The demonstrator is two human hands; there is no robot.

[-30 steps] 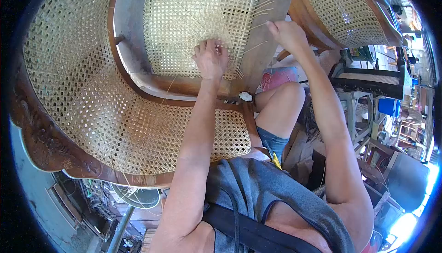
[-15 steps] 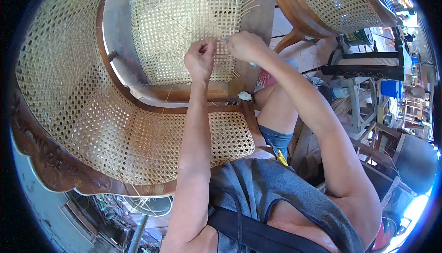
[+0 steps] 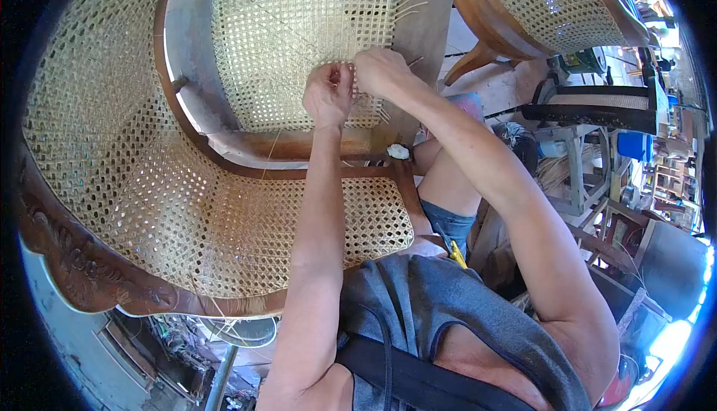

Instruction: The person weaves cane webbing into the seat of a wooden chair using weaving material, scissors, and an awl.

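Observation:
A woven cane panel (image 3: pixel 276 45) fills the opening of the wooden seat frame (image 3: pixel 426 19), with loose strand ends sticking out along its top and right edges. My left hand (image 3: pixel 328 96) is over the middle of the panel, its fingers curled and pinched together. Close beside it on the right, my right hand (image 3: pixel 379 71) is closed too, thumb side toward the left hand. Whatever thin strand the fingertips may hold is too small to make out. One thin strand hangs over the frame's near edge, left of my left wrist.
A curved cane backrest (image 3: pixel 239 235) with a carved wooden rim surrounds the seat on the left and below. Another cane chair (image 3: pixel 549 7) stands at upper right. A white lump (image 3: pixel 398 151) sits at the frame corner. Farther right are a blue container (image 3: pixel 632 143) and wooden stands.
My right hand has moved left and slightly up, close to my left hand. My left hand has shifted slightly right. The view has moved a little.

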